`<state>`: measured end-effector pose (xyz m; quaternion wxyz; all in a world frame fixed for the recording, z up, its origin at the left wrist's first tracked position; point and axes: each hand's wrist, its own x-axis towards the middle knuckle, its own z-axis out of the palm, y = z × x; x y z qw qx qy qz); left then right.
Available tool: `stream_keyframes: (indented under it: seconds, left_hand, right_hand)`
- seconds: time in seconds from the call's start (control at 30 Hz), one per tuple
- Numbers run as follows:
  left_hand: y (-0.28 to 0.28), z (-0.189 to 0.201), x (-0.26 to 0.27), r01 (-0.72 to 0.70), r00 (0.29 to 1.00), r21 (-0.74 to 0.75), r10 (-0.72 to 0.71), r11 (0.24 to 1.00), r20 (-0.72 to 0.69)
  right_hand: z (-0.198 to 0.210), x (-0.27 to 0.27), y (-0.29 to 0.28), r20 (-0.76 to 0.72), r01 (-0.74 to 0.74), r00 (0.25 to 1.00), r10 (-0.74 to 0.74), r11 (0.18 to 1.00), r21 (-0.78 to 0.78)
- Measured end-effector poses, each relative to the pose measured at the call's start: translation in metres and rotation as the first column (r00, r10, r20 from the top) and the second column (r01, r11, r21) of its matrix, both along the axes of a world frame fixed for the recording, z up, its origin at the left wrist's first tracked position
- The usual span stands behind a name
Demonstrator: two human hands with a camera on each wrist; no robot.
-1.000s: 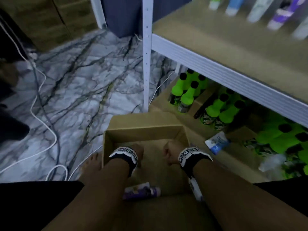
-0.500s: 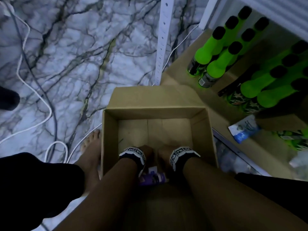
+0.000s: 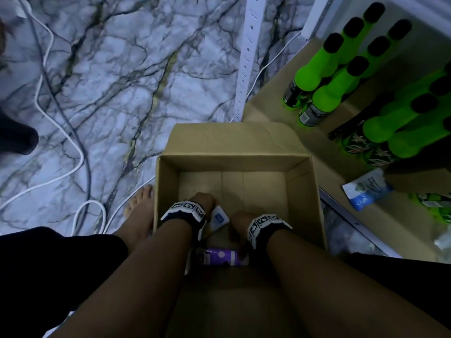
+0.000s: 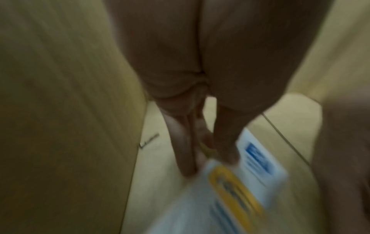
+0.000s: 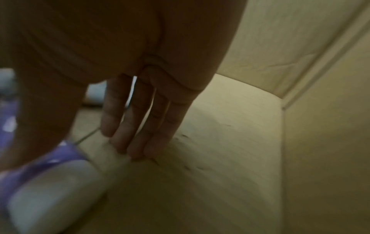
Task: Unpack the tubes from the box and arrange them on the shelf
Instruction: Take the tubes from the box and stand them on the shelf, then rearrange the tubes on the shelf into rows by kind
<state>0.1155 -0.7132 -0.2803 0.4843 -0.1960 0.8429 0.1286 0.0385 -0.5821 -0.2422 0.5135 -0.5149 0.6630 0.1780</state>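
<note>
1. Head view: the step in hand looks like the pick-up stage of unpacking. Both hands are down inside the open cardboard box [image 3: 234, 167], which stands on the floor just left of the shelf's lower level [image 3: 268, 103] with its green bottles [image 3: 324, 93]. The left hand [image 3: 203, 200] is low at the near left of the box floor, with a white tube [image 3: 219, 218] showing just to its right. The right hand [image 3: 240, 219] is beside it, nearer the middle. A purple tube [image 3: 219, 257] lies across the near end of the box, between the forearms. Both wrists are bent downward, and the fingers are hidden from here.

2. Left wrist view (blurred): the left hand's fingers [image 4: 186, 155] point straight down, with the thumb set apart from them, and they meet the top end of the white tube with its yellow and blue print. The tube seems to sit between thumb and fingers, but the blur leaves it unclear whether they really pinch it.

3. Right wrist view: the right hand's fingers [image 5: 140, 126] are straight and held together, tips touching the box floor, gripping nothing. The purple tube's white cap end lies just left of them.

4. Next, as I judge it, each hand must close round its tube, lift clear of the box walls and carry it right to the shelf.
</note>
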Motion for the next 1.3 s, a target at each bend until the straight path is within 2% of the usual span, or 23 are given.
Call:
stream_keyframes:
  seconds: [0.03,0.17,0.27,0.47,0.53,0.67,0.73,0.77,0.83,0.9,1.0,1.13,1.3]
  left_hand:
    - [-0.005,0.001,0.000,-0.062,0.997,-0.009,0.061,0.998,-0.044]
    - [-0.026,0.012,-0.005,-0.246,0.944,0.022,0.244,0.969,-0.221]
    - [-0.034,0.019,-0.011,-0.288,0.920,0.033,0.286,0.957,-0.270]
    - [-0.041,0.024,-0.002,-0.377,0.866,0.062,0.376,0.924,-0.330]
    - [-0.041,0.030,0.001,-0.419,0.842,0.077,0.420,0.904,-0.339]
    - [-0.043,0.045,0.003,-0.436,0.827,0.075,0.432,0.897,-0.359]
    - [-0.043,0.057,0.002,-0.437,0.819,0.073,0.430,0.896,-0.379]
    - [-0.043,0.064,0.002,-0.433,0.817,0.067,0.423,0.899,-0.391]
    - [-0.042,0.078,0.001,-0.428,0.813,0.057,0.412,0.902,-0.412]
    - [-0.040,0.095,-0.002,-0.426,0.801,0.043,0.399,0.904,-0.446]
    - [-0.034,0.120,-0.008,-0.413,0.766,0.047,0.375,0.909,-0.522]
    - [-0.020,0.160,-0.026,-0.435,0.670,0.144,0.426,0.889,-0.609]
    - [0.005,0.219,-0.052,-0.418,0.519,0.268,0.470,0.868,-0.714]
  right_hand:
    - [-0.002,0.003,-0.002,0.017,0.031,0.999,-0.031,1.000,0.006]
    - [-0.006,0.020,-0.012,0.011,-0.021,1.000,0.021,1.000,-0.004]
    - [-0.008,0.024,-0.013,-0.010,-0.055,0.998,0.054,0.998,-0.040]
    - [-0.022,0.026,-0.020,0.013,-0.048,0.999,0.047,0.995,0.086]
    - [-0.014,0.023,-0.019,-0.022,0.011,1.000,-0.009,0.997,0.078]
    - [-0.024,0.020,-0.018,-0.095,0.129,0.987,-0.130,0.992,-0.017]
    - [-0.064,0.007,-0.010,-0.082,0.241,0.967,-0.239,0.970,0.014]
    - [-0.059,0.001,-0.008,-0.073,0.292,0.954,-0.290,0.956,0.025]
    - [-0.016,-0.006,-0.006,-0.046,0.391,0.918,-0.393,0.919,-0.046]
    - [0.015,-0.014,0.000,-0.037,0.425,0.901,-0.432,0.897,-0.122]
    - [0.039,-0.030,0.013,-0.017,0.506,0.855,-0.518,0.842,-0.188]
    - [0.088,-0.053,0.031,0.050,0.620,0.770,-0.636,0.727,-0.294]
    - [0.154,-0.078,0.060,0.048,0.649,0.685,-0.727,0.579,-0.494]
